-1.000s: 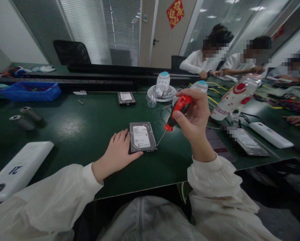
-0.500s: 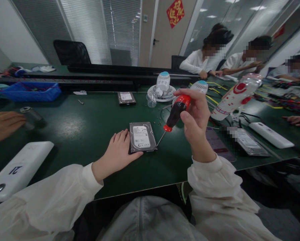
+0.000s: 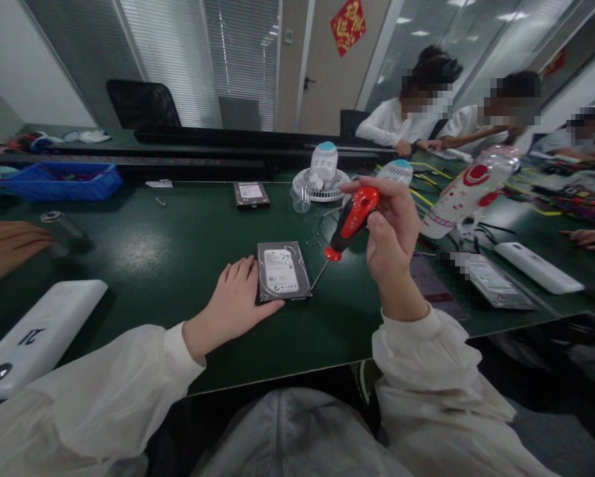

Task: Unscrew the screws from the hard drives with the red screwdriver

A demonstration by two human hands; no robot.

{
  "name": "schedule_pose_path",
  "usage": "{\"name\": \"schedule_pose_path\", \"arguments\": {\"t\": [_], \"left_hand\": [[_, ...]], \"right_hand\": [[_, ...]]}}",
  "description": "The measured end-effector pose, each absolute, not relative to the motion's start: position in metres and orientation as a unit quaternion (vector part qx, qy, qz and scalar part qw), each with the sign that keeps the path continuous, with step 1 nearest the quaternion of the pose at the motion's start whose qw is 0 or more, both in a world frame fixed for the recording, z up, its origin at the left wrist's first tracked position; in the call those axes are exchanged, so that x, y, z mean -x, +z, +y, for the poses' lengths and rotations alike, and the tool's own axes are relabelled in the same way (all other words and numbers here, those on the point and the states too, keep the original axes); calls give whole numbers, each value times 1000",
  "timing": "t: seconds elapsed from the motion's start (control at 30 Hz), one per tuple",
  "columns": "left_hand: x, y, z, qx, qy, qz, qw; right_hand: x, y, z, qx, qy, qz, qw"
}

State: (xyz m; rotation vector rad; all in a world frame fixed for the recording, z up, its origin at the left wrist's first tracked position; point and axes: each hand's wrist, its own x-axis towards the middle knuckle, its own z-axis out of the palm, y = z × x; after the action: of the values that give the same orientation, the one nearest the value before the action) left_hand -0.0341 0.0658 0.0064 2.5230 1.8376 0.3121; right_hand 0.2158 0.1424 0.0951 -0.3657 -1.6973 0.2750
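Observation:
A hard drive (image 3: 280, 270) with a white label lies flat on the green table. My left hand (image 3: 235, 291) holds it at the near left corner, fingers against the left side and thumb along the front edge. In my right hand (image 3: 389, 232) is a red and black screwdriver (image 3: 351, 222), gripped by its handle and tilted. Its shaft points down and left, with the tip at the drive's near right corner. Whether a screw sits under the tip is too small to tell. Several small screws (image 3: 317, 235) lie loose beyond the drive.
Another hard drive (image 3: 251, 194), a clear plastic cup (image 3: 301, 200) and a white fan (image 3: 323, 169) stand farther back. A white power bank (image 3: 44, 334) and another person's hand (image 3: 12, 248) are at left. On the right are a bottle (image 3: 469, 192) and another drive (image 3: 491, 281).
The screwdriver's handle has turned in my right hand, showing more of its red side, and my fingers have shifted round it. The tip, the hard drive and my left hand stay in place.

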Motion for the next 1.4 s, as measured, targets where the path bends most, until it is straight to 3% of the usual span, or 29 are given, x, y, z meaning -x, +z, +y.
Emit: {"name": "schedule_pose_path", "arguments": {"t": [0.27,0.5,0.73,0.97,1.23,1.4], "left_hand": [[34,6,66,-802,102,588,5],[35,7,67,-802,99,589,21],[36,6,67,-805,98,585,15],[34,10,66,-805,93,585,16],[33,7,66,-804,104,586,3],[33,10,66,-804,97,587,10]], "right_hand": [[-215,97,151,148,35,-701,697],[-214,97,143,173,97,-741,642],[-217,96,149,183,22,-725,664],[-217,96,147,158,162,-750,622],[-214,99,141,166,71,-730,659],[-217,96,145,131,137,-759,623]]}}
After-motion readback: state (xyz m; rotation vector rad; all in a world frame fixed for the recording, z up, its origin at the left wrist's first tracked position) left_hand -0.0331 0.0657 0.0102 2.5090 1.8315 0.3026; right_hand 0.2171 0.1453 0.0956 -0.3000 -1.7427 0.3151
